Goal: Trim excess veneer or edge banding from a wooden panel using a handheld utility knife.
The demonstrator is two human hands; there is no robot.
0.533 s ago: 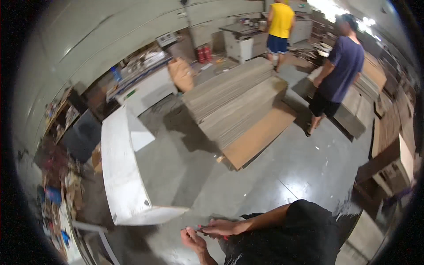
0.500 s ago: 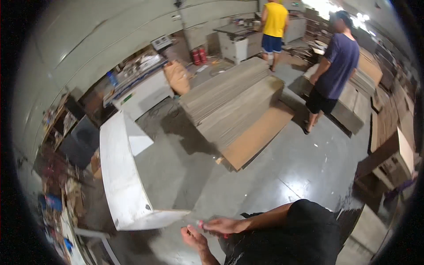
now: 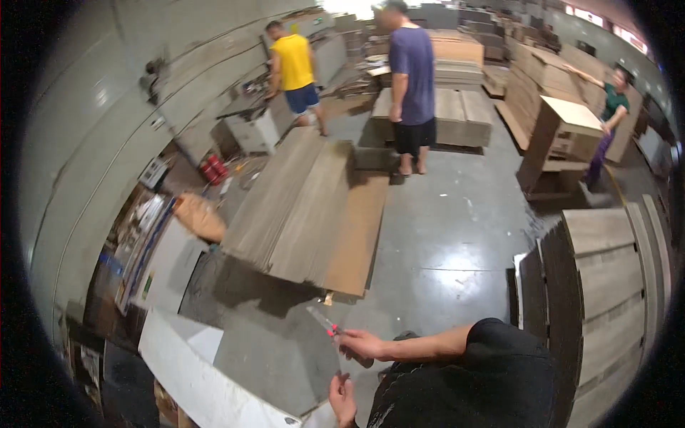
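My right hand (image 3: pixel 362 344) reaches in from the right, its fingers closed round a slim tool with red and pale clear parts (image 3: pixel 332 330). The tool points up and to the left, away from my body; its exact kind is blurred. Lower down, my left hand (image 3: pixel 342 401) is raised near the lower edge, thumb and fingers drawn together. Whether something small is pinched in it I cannot make out. Left of the hands stands a long white panel piece (image 3: pixel 214 378), with a smaller white board joined near its far end. Neither hand touches it.
A low stack of grey-brown boards (image 3: pixel 300 200) lies ahead on the grey floor. More boards (image 3: pixel 606 285) stand close on my right. One person in yellow (image 3: pixel 294 64) and one in purple (image 3: pixel 414 78) stand beyond; another in green (image 3: pixel 615 103) holds a wooden cabinet (image 3: pixel 560 143).
My view has swung to the right, bringing the green-shirted person and the right-hand boards into sight. My hands have moved apart, with the tool now showing clear of the left hand.
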